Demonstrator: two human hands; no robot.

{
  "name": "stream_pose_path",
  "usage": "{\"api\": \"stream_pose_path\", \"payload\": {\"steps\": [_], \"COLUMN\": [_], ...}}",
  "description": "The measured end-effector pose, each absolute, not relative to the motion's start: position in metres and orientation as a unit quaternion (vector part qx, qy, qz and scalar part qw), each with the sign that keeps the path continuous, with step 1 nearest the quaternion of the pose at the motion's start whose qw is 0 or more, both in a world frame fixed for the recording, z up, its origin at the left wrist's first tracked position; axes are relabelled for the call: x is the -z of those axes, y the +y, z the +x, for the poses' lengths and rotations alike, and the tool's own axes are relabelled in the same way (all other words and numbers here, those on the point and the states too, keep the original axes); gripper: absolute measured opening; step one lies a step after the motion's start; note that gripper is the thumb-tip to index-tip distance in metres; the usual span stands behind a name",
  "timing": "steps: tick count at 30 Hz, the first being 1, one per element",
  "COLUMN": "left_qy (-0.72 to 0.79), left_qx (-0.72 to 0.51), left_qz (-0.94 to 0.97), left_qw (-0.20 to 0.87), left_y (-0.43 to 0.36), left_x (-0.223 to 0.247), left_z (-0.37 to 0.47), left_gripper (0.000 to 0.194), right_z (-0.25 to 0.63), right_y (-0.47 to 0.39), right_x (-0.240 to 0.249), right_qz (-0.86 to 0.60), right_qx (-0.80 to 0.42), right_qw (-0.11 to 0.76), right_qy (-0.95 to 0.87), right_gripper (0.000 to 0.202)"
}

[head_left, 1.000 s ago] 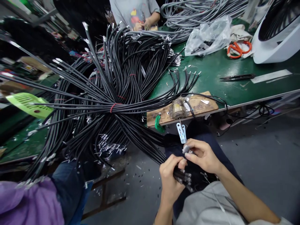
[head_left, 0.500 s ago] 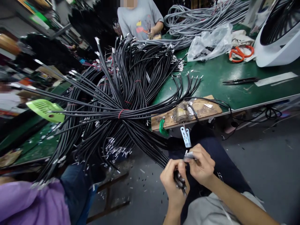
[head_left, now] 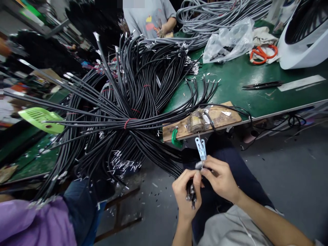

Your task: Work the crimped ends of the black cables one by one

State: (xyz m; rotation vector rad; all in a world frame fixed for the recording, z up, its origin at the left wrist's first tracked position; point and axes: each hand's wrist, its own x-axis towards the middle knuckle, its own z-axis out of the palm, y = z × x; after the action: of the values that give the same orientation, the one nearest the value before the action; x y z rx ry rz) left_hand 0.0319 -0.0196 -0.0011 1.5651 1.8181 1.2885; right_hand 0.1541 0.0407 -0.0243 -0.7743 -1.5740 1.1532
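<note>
My left hand [head_left: 187, 193] is wrapped round the ends of several black cables [head_left: 164, 159], which run down from the big bundle on the table. Close beside it, my right hand [head_left: 221, 176] pinches a small grey piece [head_left: 199, 165] at the tip of my left thumb; what it is cannot be made out. Just above the fingers hangs a light blue clip [head_left: 201, 148], below a small motor-like device [head_left: 196, 123] on a wooden board [head_left: 225, 118]. A red tie [head_left: 126, 123] binds the cable bundle.
On the green table [head_left: 230, 75] lie orange-handled scissors [head_left: 263, 54], black tweezers-like snips [head_left: 262, 85], a plastic bag [head_left: 228, 42] and grey cable coils [head_left: 194, 20]. A white fan [head_left: 297, 51] stands right. A green clamp [head_left: 175, 138] grips the board. People are at left and across.
My right hand has moved slightly left and up with the grey piece, and its fingers now hide more of it. The whole view has shifted a little.
</note>
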Motion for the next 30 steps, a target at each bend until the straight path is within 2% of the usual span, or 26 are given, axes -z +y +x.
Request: {"api": "stream_pose_path", "payload": {"steps": [3, 4, 6, 8, 10, 12, 14, 16, 20, 22, 24, 30], "left_qy": [0.639, 0.620, 0.568, 0.528, 0.515, 0.515, 0.523, 0.533, 0.531, 0.525, 0.520, 0.541], "left_qx": [-0.438, -0.436, -0.453, -0.488, -0.515, -0.526, -0.528, -0.532, -0.558, -0.576, -0.597, -0.584], "left_qz": [0.584, 0.595, 0.616, 0.620, 0.614, 0.608, 0.601, 0.592, 0.574, 0.562, 0.548, 0.548], "left_qw": [0.243, 0.267, 0.305, 0.313, 0.304, 0.298, 0.293, 0.286, 0.277, 0.275, 0.269, 0.257], "left_y": [-0.018, -0.017, -0.013, -0.009, -0.006, -0.005, -0.005, -0.006, -0.007, -0.006, -0.003, 0.006], "left_x": [-0.005, -0.006, -0.007, -0.005, -0.002, 0.002, 0.004, 0.005, 0.005, 0.006, 0.008, 0.009], "left_z": [0.026, 0.023, 0.018, 0.016, 0.017, 0.021, 0.024, 0.027, 0.029, 0.028, 0.028, 0.032], "left_gripper": [0.026, 0.027, 0.027, 0.027, 0.026, 0.024, 0.019, 0.014, 0.010, 0.008, 0.007, 0.006], "right_z": [0.160, 0.162, 0.164, 0.163, 0.161, 0.161, 0.162, 0.165, 0.163, 0.157, 0.149, 0.136], "right_y": [0.053, 0.055, 0.056, 0.055, 0.055, 0.060, 0.072, 0.087, 0.113, 0.118, 0.116, 0.106], "right_x": [0.019, 0.019, 0.019, 0.022, 0.024, 0.024, 0.022, 0.018, 0.007, 0.000, -0.003, 0.002], "right_qz": [-0.271, -0.249, -0.198, -0.167, -0.176, -0.216, -0.258, -0.302, -0.394, -0.395, -0.364, -0.262], "right_qx": [-0.409, -0.436, -0.569, -0.724, -0.826, -0.858, -0.843, -0.808, -0.688, -0.655, -0.686, -0.828], "right_qw": [0.491, 0.482, 0.443, 0.389, 0.320, 0.261, 0.238, 0.263, 0.373, 0.376, 0.359, 0.377], "right_qy": [-0.719, -0.718, -0.664, -0.545, -0.430, -0.386, -0.407, -0.433, -0.482, -0.523, -0.518, -0.321], "right_gripper": [0.026, 0.028, 0.033, 0.041, 0.045, 0.041, 0.036, 0.035, 0.044, 0.047, 0.049, 0.047]}}
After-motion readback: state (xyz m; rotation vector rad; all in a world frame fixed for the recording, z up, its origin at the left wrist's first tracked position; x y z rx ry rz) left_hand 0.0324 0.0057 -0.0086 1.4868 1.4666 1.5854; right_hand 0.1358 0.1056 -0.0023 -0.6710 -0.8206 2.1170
